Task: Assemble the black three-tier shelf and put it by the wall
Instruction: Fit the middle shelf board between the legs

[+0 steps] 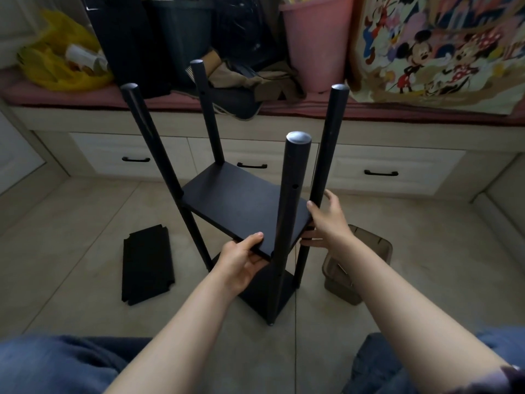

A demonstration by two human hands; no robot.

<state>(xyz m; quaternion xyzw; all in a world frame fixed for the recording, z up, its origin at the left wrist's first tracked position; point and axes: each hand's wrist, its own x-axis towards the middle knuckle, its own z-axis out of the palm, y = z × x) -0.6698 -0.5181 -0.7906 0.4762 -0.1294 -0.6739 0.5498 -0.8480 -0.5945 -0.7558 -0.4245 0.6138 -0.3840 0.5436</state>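
The black shelf frame stands on the tiled floor with four upright black poles. A bottom board lies low between them, and a middle board sits tilted partway up the poles. My left hand grips the near edge of the middle board, thumb on top and fingers underneath. My right hand holds the board's right corner beside the right pole, fingers under the edge. A third black board lies flat on the floor to the left.
A brown translucent plastic box sits on the floor right of the frame. Behind runs a window bench with drawers, carrying a pink bucket, a yellow bag, dark bags and a cartoon-print tote. My knees fill the bottom edge.
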